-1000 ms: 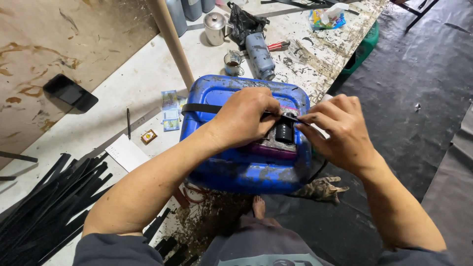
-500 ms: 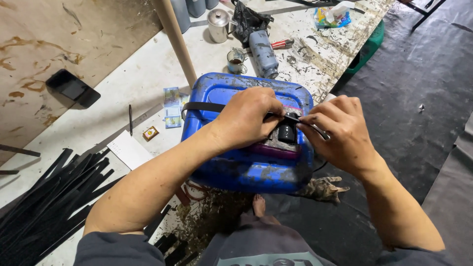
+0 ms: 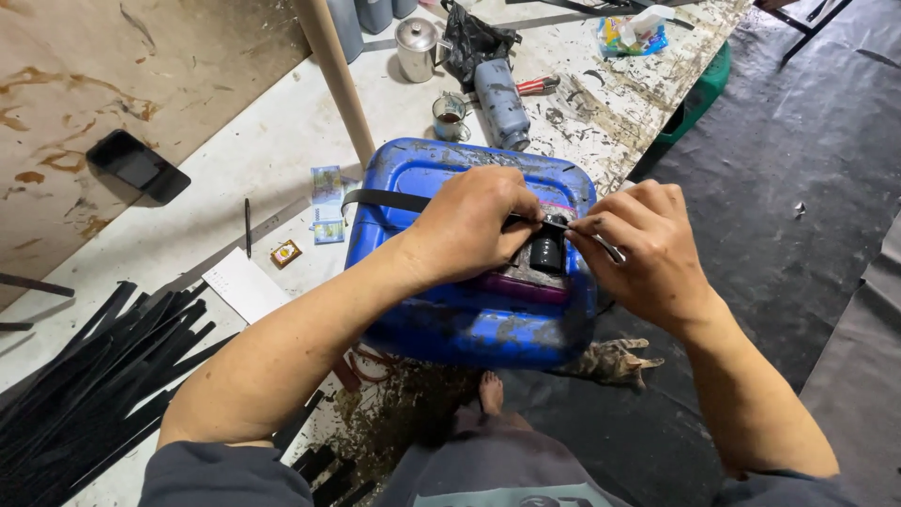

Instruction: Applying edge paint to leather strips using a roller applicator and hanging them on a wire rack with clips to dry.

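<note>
Not much moves in this last second, honestly. The right hand (image 3: 648, 249) now sits a touch lower and closer to the edge of the blue jerrycan (image 3: 469, 253), and the thin metal tool (image 3: 587, 237) it pinches tilts down more to the right. The left hand (image 3: 474, 225) creeps slightly further over the black strip (image 3: 385, 200), towards the black cap (image 3: 546, 253).

A black phone (image 3: 137, 166) with a dark screen lies flat on the brown board at the left. A small orange box (image 3: 285, 253) sits on the white floor near a white paper sheet (image 3: 246, 284). A bright crinkly bag (image 3: 631, 33) lies at the top.
</note>
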